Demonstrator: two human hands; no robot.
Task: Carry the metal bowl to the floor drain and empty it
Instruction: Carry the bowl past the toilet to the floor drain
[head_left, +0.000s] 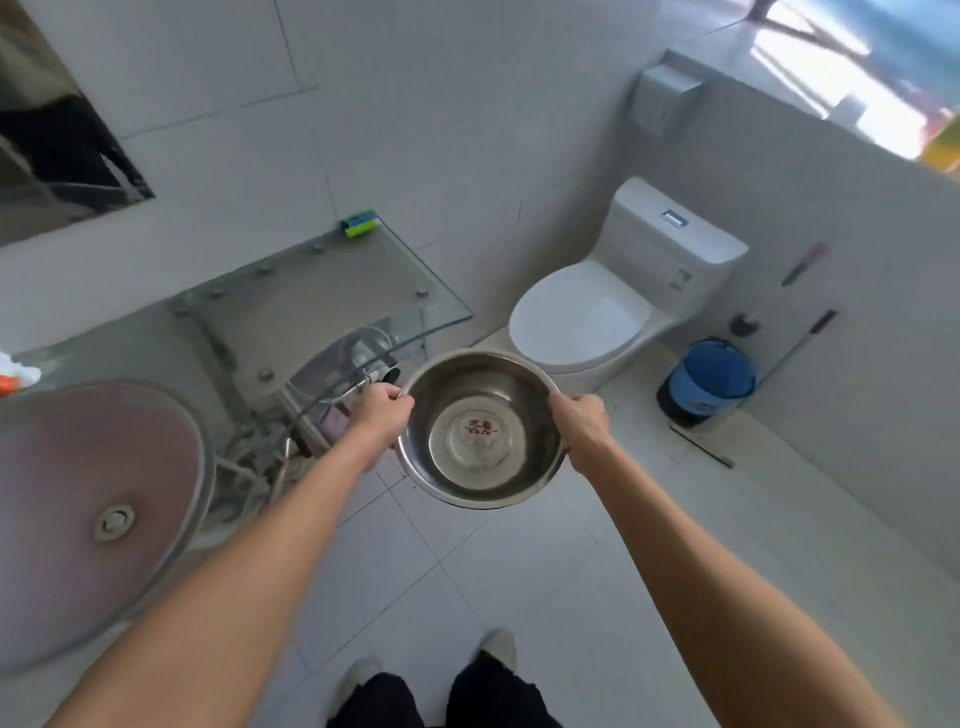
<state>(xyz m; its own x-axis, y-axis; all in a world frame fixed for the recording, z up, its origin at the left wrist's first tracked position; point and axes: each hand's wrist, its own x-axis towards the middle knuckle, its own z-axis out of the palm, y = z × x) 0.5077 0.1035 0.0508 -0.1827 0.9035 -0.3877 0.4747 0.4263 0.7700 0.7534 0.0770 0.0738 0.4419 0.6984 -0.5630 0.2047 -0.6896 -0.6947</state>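
Observation:
A round metal bowl (480, 428) hangs level in mid-air over the pale tiled floor (519, 571), in the middle of the head view. A red mark shows on its inner bottom, seemingly through clear water. My left hand (382, 413) grips the bowl's left rim and my right hand (579, 423) grips the right rim, both arms stretched forward. No floor drain is visible in the frame.
A glass basin (98, 499) on a glass counter (332, 291) stands at the left, with pipes beneath. A white toilet (582, 317) with its lid down is ahead to the right. A blue bin (709, 382) and a toilet brush (748, 325) stand by the right wall.

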